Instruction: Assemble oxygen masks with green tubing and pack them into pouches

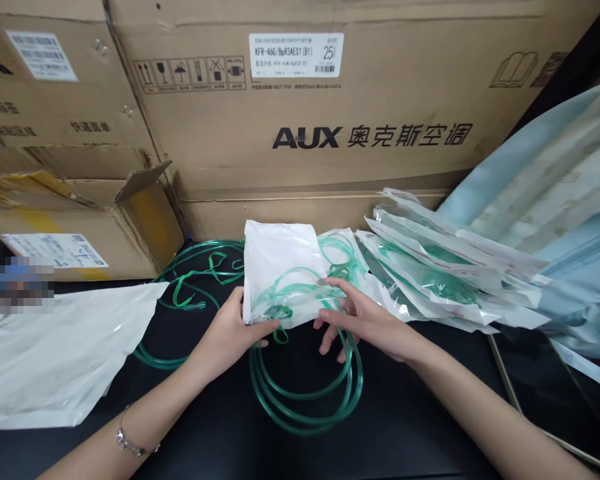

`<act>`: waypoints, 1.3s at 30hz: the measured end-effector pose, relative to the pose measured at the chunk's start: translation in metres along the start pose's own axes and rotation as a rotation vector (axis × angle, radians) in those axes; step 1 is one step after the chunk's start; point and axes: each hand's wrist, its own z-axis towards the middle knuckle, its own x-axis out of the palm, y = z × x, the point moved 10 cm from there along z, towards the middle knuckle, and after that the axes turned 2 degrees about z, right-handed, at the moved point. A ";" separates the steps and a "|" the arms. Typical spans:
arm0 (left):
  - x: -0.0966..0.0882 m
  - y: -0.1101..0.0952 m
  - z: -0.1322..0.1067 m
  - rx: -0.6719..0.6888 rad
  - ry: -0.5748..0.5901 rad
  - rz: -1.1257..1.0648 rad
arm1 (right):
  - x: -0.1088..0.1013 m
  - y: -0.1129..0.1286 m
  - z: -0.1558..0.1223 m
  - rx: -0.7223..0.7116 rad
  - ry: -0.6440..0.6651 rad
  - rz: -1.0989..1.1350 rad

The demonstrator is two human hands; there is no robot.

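A white-and-clear pouch lies in front of me, with part of a coil of green oxygen tubing inside it. The rest of the coil loops out over the black table below the pouch's near edge. My left hand grips the lower left corner of the pouch, thumb on top. At the pouch's right side, my right hand has its thumb and fingers around the tubing. A green strap pokes out beneath the pouch's edge.
Further green tubing lies loose to the left, near a large white packet. Several filled pouches are piled at right, beside a dark flat device and a light blue bag. Cardboard boxes wall off the back.
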 end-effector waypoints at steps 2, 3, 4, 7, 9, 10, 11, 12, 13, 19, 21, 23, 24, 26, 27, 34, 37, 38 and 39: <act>-0.008 0.000 0.000 -0.012 -0.073 0.036 | 0.005 0.004 -0.003 -0.012 0.074 -0.013; -0.011 -0.002 0.000 -0.006 -0.102 0.066 | 0.004 0.005 -0.003 -0.020 0.072 -0.026; -0.013 -0.004 -0.001 0.004 -0.128 0.101 | 0.002 0.004 -0.002 -0.023 0.048 -0.039; -0.015 -0.006 -0.003 0.000 -0.153 0.177 | -0.010 -0.006 0.005 -0.005 -0.090 -0.080; -0.008 -0.003 -0.003 -0.021 -0.076 0.157 | -0.020 -0.009 0.008 -0.016 -0.197 -0.136; 0.000 -0.003 -0.003 -0.015 -0.004 0.119 | -0.024 -0.008 0.008 -0.033 -0.250 -0.175; 0.007 -0.005 -0.003 0.009 0.075 0.069 | -0.029 -0.007 0.008 -0.052 -0.299 -0.211; 0.014 -0.009 -0.004 0.044 0.147 0.022 | -0.032 -0.005 0.007 -0.069 -0.334 -0.237; 0.018 -0.012 -0.005 0.073 0.198 -0.010 | -0.034 -0.003 0.007 -0.079 -0.349 -0.246; 0.013 -0.001 -0.008 -0.085 0.163 0.005 | -0.020 -0.007 0.008 -0.007 -0.179 -0.133; 0.010 -0.001 -0.008 -0.112 0.131 -0.077 | -0.012 -0.006 0.006 0.027 -0.084 -0.125; 0.006 0.001 -0.008 -0.147 0.103 -0.161 | -0.007 -0.005 0.002 0.057 -0.001 -0.110; 0.005 0.003 -0.008 -0.164 0.103 -0.205 | -0.006 -0.004 0.001 0.065 0.026 -0.108; 0.007 0.004 -0.007 -0.184 0.150 -0.286 | -0.009 -0.002 0.001 0.052 0.028 -0.116; 0.009 0.004 -0.007 -0.187 0.187 -0.309 | -0.011 -0.001 0.002 0.031 0.008 -0.123; 0.009 0.001 -0.005 -0.120 0.207 -0.105 | -0.019 -0.001 0.011 -0.058 -0.103 -0.142; 0.007 0.001 -0.004 -0.116 0.146 -0.026 | -0.022 -0.004 0.011 -0.070 -0.147 -0.170; 0.006 -0.001 -0.003 -0.097 0.121 0.012 | -0.023 -0.005 0.011 -0.079 -0.167 -0.189; 0.004 -0.003 -0.002 -0.068 0.095 0.058 | -0.025 -0.005 0.011 -0.091 -0.194 -0.210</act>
